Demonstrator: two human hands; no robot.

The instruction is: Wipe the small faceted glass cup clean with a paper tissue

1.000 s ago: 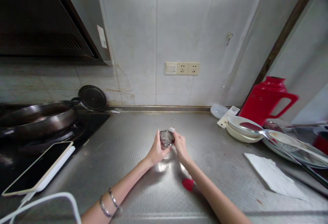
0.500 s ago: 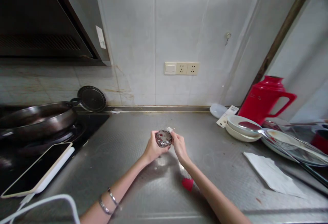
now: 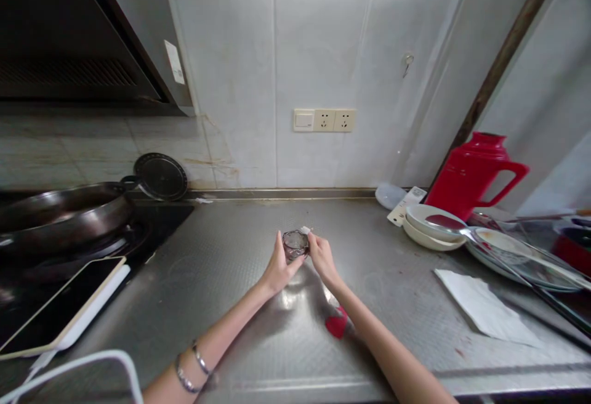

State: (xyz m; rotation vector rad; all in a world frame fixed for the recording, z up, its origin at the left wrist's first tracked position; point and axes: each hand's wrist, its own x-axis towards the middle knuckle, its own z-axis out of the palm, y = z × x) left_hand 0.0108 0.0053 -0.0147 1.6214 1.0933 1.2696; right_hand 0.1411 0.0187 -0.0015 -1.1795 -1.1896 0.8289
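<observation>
My left hand [image 3: 277, 268] is wrapped round a small patterned glass cup [image 3: 295, 245] above the middle of the steel counter. The cup's mouth faces up and a little toward me. At its right rim, the closed fingers of my right hand [image 3: 322, 259] pinch a small white wad that looks like tissue [image 3: 305, 230]. How much of the wad sits inside those fingers is hidden. A small red piece [image 3: 336, 324] lies on the counter beside my right forearm; what it is I cannot make out.
To the left, a pan [image 3: 69, 213] stands on the stove, with a phone [image 3: 60, 305] and white cable in front. At right are a red thermos [image 3: 468, 173], stacked bowls [image 3: 434, 238], a plate with utensils, and a white paper sheet [image 3: 480, 305] on the counter [image 3: 221, 305].
The glass cup has tipped so its mouth faces less toward me and more upward. My left fingers have shifted on it, the thumb now lower along its front. The whole view has shifted slightly.
</observation>
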